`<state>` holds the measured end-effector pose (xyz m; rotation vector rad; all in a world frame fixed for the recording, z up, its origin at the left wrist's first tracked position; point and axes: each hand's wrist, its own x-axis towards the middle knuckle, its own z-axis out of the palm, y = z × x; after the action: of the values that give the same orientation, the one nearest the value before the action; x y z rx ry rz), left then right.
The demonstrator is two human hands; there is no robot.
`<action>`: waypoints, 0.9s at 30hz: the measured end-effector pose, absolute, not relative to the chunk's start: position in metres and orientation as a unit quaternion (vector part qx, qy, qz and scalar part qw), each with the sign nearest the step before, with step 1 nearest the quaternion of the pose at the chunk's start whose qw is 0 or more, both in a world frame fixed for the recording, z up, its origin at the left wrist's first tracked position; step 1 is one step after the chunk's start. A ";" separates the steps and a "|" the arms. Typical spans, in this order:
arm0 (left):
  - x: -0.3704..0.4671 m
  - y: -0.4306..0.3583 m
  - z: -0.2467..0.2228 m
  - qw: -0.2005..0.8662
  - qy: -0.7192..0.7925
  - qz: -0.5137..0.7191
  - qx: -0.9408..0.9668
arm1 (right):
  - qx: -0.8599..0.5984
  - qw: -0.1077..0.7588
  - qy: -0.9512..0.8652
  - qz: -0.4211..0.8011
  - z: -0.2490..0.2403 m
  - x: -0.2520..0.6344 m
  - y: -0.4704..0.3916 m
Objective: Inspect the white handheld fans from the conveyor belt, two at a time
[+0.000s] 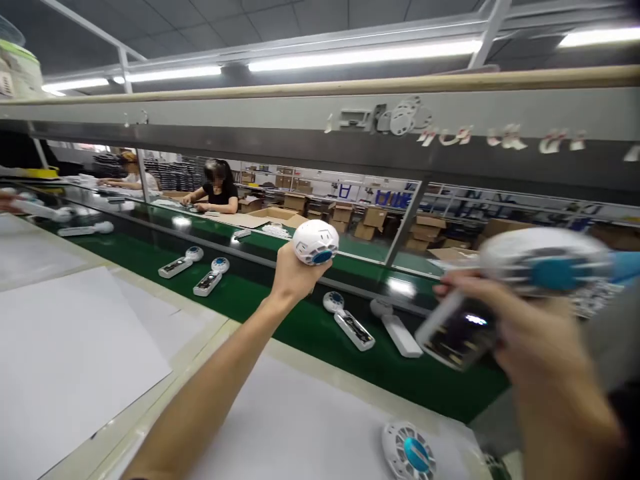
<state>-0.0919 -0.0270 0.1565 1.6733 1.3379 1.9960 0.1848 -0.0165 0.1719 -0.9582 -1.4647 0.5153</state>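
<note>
From where the head camera looks, the writing gives me little: the pale tub (23, 70) up on the left bears a small label (6, 83), too tiny to read, and the glowing patch (475, 320) on the right-hand device is too smeared to make out. The left hand (295, 272) is closed round a white fan (316, 241), held up over the green belt (430, 393), its round head with the blue centre showing above the fist; the fingers hide whatever lies below. The right hand (533, 327), blurred, grips a second fan (547, 263) above the belt's near right end, fingers wrapped about it, its handle showing dark innards. Between the two hands, on the belt, lie a fan with an exposed inside (354, 331) and, just beside it, one with a plain white back (403, 335). Two more fans (212, 277) rest near each other to the left. Nearer the person, a loose fan head (414, 452) sits on the white sheet (305, 413). Across the line a co-worker in black (220, 190) bends over a bench, both hands low
</note>
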 end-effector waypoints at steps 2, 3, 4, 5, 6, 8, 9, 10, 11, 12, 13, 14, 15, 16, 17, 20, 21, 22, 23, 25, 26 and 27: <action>-0.091 -0.012 0.141 0.144 0.521 0.615 0.574 | -0.553 0.502 -0.649 0.143 0.165 0.185 0.009; -0.091 -0.004 0.132 0.157 0.550 0.592 0.568 | -0.603 0.455 -0.641 0.132 0.157 0.185 0.024; -0.091 0.004 0.122 0.169 0.573 0.574 0.560 | -0.644 0.413 -0.632 0.125 0.147 0.186 0.037; -0.092 0.012 0.112 0.182 0.593 0.559 0.550 | -0.675 0.375 -0.623 0.121 0.136 0.187 0.050; -0.094 0.020 0.101 0.197 0.613 0.541 0.541 | -0.699 0.346 -0.615 0.119 0.125 0.189 0.060; -0.097 0.035 0.080 0.225 0.647 0.503 0.526 | -0.735 0.296 -0.600 0.112 0.103 0.194 0.074; -0.100 0.042 0.070 0.237 0.660 0.486 0.521 | -0.749 0.278 -0.591 0.110 0.094 0.196 0.078; -0.102 0.047 0.061 0.245 0.672 0.471 0.516 | -0.761 0.264 -0.583 0.108 0.087 0.198 0.080; -0.105 0.052 0.052 0.248 0.684 0.459 0.510 | -0.770 0.253 -0.576 0.107 0.081 0.200 0.082; -0.107 0.056 0.045 0.247 0.695 0.449 0.504 | -0.777 0.246 -0.570 0.105 0.075 0.201 0.083; -0.110 0.058 0.038 0.240 0.707 0.441 0.498 | -0.781 0.243 -0.566 0.103 0.071 0.202 0.084; -0.113 0.059 0.032 0.229 0.719 0.434 0.491 | -0.784 0.241 -0.564 0.100 0.067 0.203 0.085; -0.116 0.060 0.026 0.215 0.732 0.427 0.485 | -0.784 0.240 -0.563 0.098 0.064 0.203 0.086; -0.119 0.060 0.022 0.199 0.745 0.419 0.480 | -0.784 0.239 -0.564 0.098 0.060 0.203 0.087; -0.122 0.059 0.018 0.181 0.756 0.409 0.477 | -0.782 0.238 -0.567 0.099 0.057 0.203 0.088; -0.129 0.055 0.012 0.121 0.784 0.376 0.478 | -0.769 0.234 -0.586 0.103 0.048 0.198 0.089; -0.130 0.053 0.012 0.100 0.791 0.365 0.481 | -0.758 0.238 -0.599 0.100 0.045 0.194 0.088; -0.131 0.051 0.013 0.078 0.795 0.354 0.486 | -0.742 0.245 -0.616 0.098 0.042 0.189 0.087; -0.131 0.050 0.015 0.059 0.797 0.344 0.492 | -0.721 0.252 -0.638 0.100 0.039 0.182 0.086; -0.128 0.049 0.021 0.032 0.792 0.326 0.515 | -0.666 0.261 -0.687 0.126 0.031 0.166 0.085; -0.125 0.049 0.023 0.029 0.786 0.316 0.531 | -0.640 0.262 -0.707 0.149 0.026 0.158 0.084; -0.121 0.050 0.026 0.035 0.779 0.303 0.548 | -0.618 0.263 -0.720 0.176 0.021 0.150 0.083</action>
<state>-0.1211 0.0502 0.0261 1.6850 2.3941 0.9308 0.1495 0.0827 0.0210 -1.6714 -1.9468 0.4762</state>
